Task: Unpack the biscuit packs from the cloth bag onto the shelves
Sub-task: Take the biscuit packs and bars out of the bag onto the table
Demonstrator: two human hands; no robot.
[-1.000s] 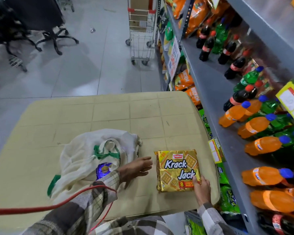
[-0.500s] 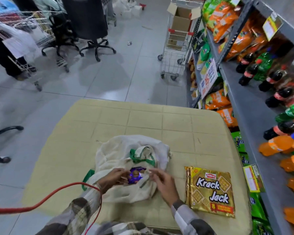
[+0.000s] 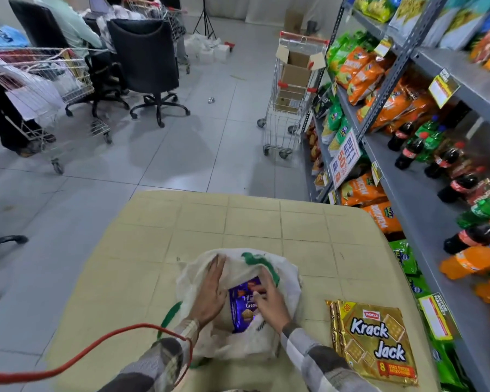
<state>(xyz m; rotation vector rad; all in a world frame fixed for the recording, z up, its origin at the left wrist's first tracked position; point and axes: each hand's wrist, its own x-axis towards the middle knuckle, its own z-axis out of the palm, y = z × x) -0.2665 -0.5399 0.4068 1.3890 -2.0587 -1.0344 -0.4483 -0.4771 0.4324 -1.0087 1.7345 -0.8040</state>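
Two hands at the cloth bag (image 3: pixel 238 264), near six o'clock on the counter (image 3: pixel 252 219): left hand (image 3: pixel 211 290) flat on the cloth, grip released; right hand (image 3: pixel 269 302), grip pinching the purple biscuit pack (image 3: pixel 239 309) half inside. Krack Jack pack (image 3: pixel 374 340) lies at three o'clock. Risk: cloth snagging the pack, dragging the bag along.

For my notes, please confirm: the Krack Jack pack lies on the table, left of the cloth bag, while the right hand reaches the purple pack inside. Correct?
Not quite. The head view shows the Krack Jack pack on the table right of the cloth bag, not left. The right hand is indeed at the purple pack inside.
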